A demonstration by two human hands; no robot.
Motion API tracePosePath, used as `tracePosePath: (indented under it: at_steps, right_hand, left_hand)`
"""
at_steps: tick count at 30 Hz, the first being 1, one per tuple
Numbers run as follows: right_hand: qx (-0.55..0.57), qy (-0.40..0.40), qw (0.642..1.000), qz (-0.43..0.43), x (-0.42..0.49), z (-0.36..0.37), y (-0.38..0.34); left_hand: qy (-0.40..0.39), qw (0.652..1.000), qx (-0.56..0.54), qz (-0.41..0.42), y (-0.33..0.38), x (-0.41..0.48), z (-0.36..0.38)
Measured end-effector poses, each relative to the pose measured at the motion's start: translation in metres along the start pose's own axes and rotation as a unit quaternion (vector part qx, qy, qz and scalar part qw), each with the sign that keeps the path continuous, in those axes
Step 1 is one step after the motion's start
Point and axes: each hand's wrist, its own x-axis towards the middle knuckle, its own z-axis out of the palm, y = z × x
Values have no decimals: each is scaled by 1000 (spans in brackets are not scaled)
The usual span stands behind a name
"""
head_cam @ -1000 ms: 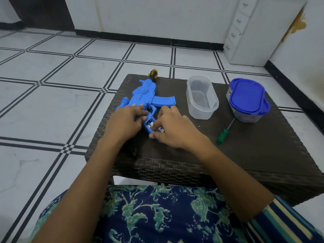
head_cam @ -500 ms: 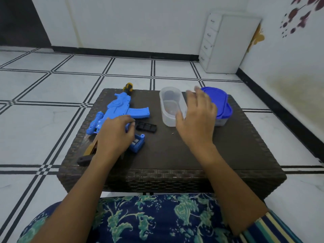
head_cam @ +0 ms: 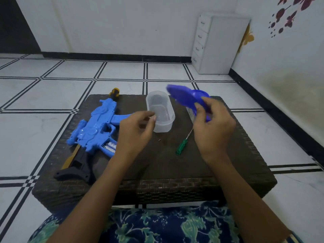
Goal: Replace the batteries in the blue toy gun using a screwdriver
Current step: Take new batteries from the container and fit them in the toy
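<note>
Lid's off compared to half a second back: my right hand (head_cam: 213, 128) pinches the blue lid (head_cam: 185, 97) up at a tilt, and my left hand (head_cam: 135, 134) has let go of the blue toy gun (head_cam: 94, 130). The gun lies on the left of the table (head_cam: 175, 169), bay open, batteries (head_cam: 110, 146) showing. Old or new, no clue. So unscrewing's done; swapping and closing are probably left. My left thumb and forefinger are nearly together, maybe on something tiny, can't tell. The screwdriver (head_cam: 182, 146) lies between my hands, near the clear tub (head_cam: 160, 111). The lid's container is mostly hidden by my right hand.
</note>
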Motion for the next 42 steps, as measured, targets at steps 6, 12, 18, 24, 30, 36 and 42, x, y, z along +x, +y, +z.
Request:
tracePosePath:
  at_steps: [6,12,18,24,30,36,42]
  right_hand:
    - [442,-70,730,517,-15,16,-37]
    - [305,-220,764,524,-10,37,-15]
    - [160,-208,872,413,-15,66,-5]
    - [44,-180,931,314,-17,78,6]
    - [18,-201,942,266,-12,82,7]
    - [32,-214,930,297,-11,83,15]
    - [47,-208,922,324,-10,84,9]
  left_hand:
    - [-28,915,-333,-227,39,8,24]
    - [4,942,-170,-290,7,36,26]
    - [29,976,-32,-214,-7,49,34]
    - [17,978,69,-196,-18,52,46]
    - [44,966,57,-246,-15,45,55]
    - [60,962,43,-264,-13,34,59]
    - [13,959,82,-270,-18,39,57]
